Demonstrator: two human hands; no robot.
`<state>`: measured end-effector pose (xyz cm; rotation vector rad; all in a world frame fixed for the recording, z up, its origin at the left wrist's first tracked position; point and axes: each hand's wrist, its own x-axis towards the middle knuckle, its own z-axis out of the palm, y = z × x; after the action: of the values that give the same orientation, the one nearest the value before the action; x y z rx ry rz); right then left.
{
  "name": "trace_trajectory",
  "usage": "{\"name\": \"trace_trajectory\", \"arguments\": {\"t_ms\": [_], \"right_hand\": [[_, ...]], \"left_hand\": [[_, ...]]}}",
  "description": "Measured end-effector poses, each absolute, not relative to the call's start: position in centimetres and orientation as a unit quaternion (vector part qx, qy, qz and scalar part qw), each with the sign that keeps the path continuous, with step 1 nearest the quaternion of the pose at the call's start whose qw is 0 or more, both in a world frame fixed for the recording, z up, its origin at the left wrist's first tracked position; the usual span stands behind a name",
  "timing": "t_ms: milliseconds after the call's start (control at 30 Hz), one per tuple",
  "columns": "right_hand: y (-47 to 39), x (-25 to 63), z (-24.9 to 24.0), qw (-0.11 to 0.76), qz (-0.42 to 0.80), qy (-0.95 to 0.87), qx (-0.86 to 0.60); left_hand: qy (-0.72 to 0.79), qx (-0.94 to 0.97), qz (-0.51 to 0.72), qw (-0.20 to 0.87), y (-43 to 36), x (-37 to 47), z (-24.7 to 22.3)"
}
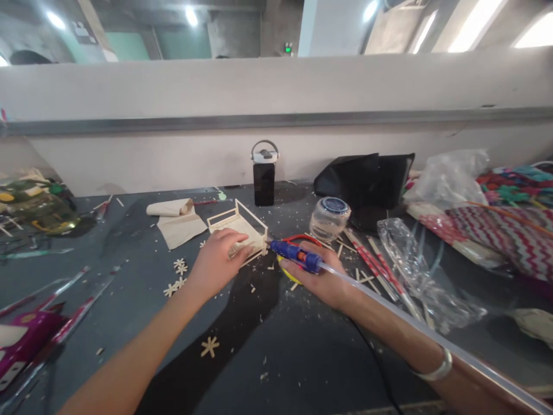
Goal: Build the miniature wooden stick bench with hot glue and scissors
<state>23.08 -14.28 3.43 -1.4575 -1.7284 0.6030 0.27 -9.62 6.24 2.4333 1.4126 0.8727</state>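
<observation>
My left hand (223, 259) grips a small wooden stick frame (252, 222), built from thin pale strips with upright posts and a slatted base. Its fingers close over the near side and hide part of it. In my right hand (322, 276) is a blue hot glue gun (294, 253) with orange parts; a long clear glue stick (389, 311) runs out of its back past the wrist. The gun's nozzle is at the frame's right corner; whether it touches I cannot tell. A yellow round item (285, 271) lies partly hidden beneath the right hand.
Small wooden stars (210, 346) lie left and in front. A cloth roll (170, 208), a dark bottle (264, 176) and a lidded clear jar (330, 218) stand behind. Red-white wrapped sticks (375, 265) and crumpled plastic (415, 271) lie right; a purple item (32, 340) is left.
</observation>
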Motion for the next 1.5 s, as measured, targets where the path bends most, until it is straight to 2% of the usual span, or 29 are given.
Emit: {"name": "trace_trajectory", "arguments": {"t_ms": [400,1100,1500], "right_hand": [[-13.3,23.8,2.4,0.404,0.265,-0.666,-0.568],[-13.3,23.3,2.4,0.39,0.251,-0.669,-0.58],[-13.2,23.1,2.4,0.388,0.241,-0.671,-0.585]], "left_hand": [[0.477,0.855,0.198,0.051,-7.8,3.1,7.7],[0.452,0.844,0.278,0.079,-7.3,3.3,6.0],[0.449,0.847,0.272,0.08,-7.2,3.4,5.8]]}}
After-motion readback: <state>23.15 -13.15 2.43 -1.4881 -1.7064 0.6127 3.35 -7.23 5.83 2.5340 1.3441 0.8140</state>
